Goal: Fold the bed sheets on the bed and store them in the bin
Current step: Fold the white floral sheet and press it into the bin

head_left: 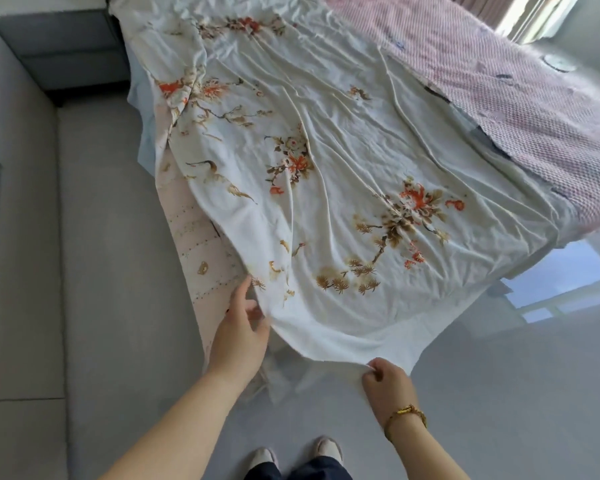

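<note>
Floral sheet (pixel 326 150) spread over bed (pixel 194 244), near hem hanging off toward us. Right grip (pixel 388 379) pinching near hem. Left grip (pixel 239 336) has fingers under left edge; we can't tell if clamped. We judge sheet light, limp, crease-prone: take it at corners.
</note>
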